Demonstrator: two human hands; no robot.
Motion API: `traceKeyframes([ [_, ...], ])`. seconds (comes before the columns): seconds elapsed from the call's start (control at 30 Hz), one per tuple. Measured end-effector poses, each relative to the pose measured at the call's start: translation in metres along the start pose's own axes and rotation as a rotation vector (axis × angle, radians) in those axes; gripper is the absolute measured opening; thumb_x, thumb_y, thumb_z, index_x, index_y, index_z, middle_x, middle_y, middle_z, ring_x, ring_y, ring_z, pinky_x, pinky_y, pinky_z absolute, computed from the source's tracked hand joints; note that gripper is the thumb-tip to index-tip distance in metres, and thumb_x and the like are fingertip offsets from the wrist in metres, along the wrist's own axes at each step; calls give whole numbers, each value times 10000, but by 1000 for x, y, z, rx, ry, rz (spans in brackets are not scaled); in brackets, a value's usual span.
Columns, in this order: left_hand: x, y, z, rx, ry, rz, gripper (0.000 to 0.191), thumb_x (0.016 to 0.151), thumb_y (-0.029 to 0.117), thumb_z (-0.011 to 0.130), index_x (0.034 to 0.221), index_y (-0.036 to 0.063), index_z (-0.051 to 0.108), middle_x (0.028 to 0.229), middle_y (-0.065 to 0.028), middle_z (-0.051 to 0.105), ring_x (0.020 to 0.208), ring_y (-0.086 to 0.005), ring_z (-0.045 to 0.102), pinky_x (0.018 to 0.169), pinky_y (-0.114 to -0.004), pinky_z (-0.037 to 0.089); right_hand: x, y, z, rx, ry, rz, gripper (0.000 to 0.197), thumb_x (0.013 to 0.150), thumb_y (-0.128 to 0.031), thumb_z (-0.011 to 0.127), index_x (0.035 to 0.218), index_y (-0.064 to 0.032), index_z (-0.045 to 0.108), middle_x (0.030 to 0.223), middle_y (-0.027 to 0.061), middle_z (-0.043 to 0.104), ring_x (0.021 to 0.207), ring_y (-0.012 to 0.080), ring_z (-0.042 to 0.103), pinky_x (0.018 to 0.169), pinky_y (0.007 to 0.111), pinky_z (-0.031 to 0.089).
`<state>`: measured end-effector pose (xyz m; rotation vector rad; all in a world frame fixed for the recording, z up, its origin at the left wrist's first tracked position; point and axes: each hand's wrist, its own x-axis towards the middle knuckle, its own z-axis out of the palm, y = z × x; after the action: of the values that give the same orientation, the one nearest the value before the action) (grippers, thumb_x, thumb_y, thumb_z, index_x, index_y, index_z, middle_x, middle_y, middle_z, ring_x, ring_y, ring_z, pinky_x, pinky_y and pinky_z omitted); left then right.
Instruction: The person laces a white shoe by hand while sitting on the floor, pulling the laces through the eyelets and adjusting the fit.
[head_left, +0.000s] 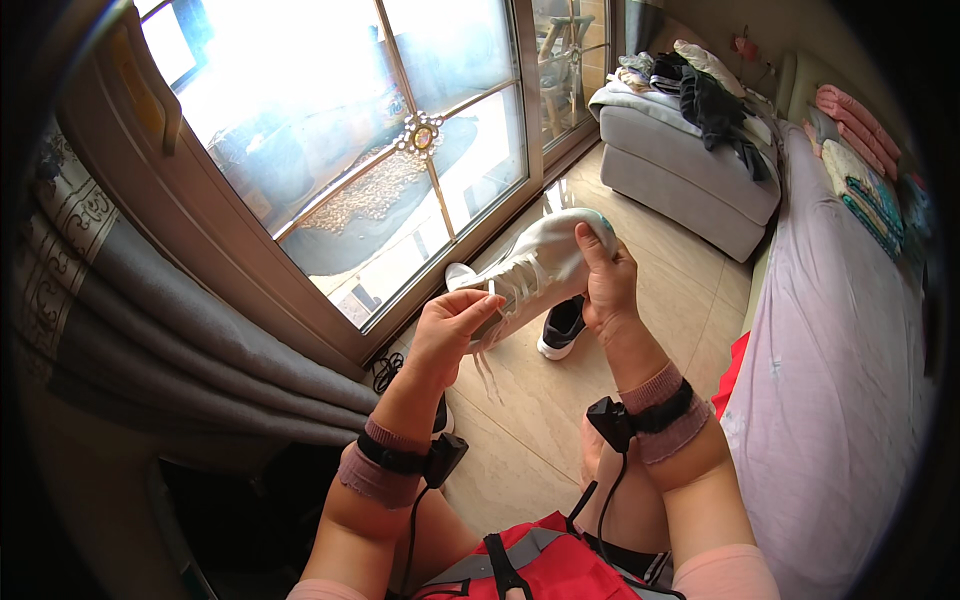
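Observation:
A white sneaker is held up in front of me, above the floor. My right hand grips one end of it, with the thumb on top and a bit of teal showing beside it. At the opening end, my left hand pinches a pale shoelace between thumb and forefinger, and its tip sticks up above them. Crossed lacing runs along the top of the shoe. Loose lace ends dangle below the left hand. The fingers of my right hand behind the shoe are hidden.
On the tiled floor stands a dark shoe with a white sole; a coiled black cable lies by the curtain. A glass door is ahead. To the right are a grey upholstered bench bearing clothes and a bed.

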<state>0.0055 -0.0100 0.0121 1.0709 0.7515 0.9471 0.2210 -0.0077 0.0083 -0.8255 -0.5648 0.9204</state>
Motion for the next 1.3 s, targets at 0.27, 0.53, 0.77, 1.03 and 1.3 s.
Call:
traceKeyframes([
  [0.27,-2,-1,5,170,-29,-1,137,871,112,725,881,-21,694,837,-25,669,720,-78,603,672,-225,489,1,1,-1,-6,26,-1,364,831,-278,788,1041,-9,663,976,50,671,870,147,615,783,290,508],
  [0.53,-1,-10,10,747,138,508,126,754,82,782,793,25,677,822,-28,609,742,-138,604,680,-290,495,4,7,-5,36,69,53,400,818,-314,798,1052,-16,666,1004,42,661,916,147,582,822,302,476],
  [0.77,-7,-7,20,1187,269,807,145,693,148,782,721,111,645,868,-22,630,891,-238,594,854,-378,400,5,8,-5,12,127,22,404,820,-311,797,1066,-23,657,1020,51,655,927,157,591,830,309,485],
  [1.03,-4,-6,18,1239,325,855,172,720,110,743,766,121,578,797,-22,635,825,-245,614,836,-371,417,3,4,-4,105,95,89,417,830,-297,781,1098,-18,627,1059,83,654,954,212,637,808,354,548],
  [1.3,0,-7,15,1150,247,912,168,720,72,736,791,113,589,839,-24,652,831,-253,625,830,-370,432,3,3,-5,117,112,92,430,825,-297,786,1110,-20,618,1061,85,653,941,213,638,804,359,550],
])
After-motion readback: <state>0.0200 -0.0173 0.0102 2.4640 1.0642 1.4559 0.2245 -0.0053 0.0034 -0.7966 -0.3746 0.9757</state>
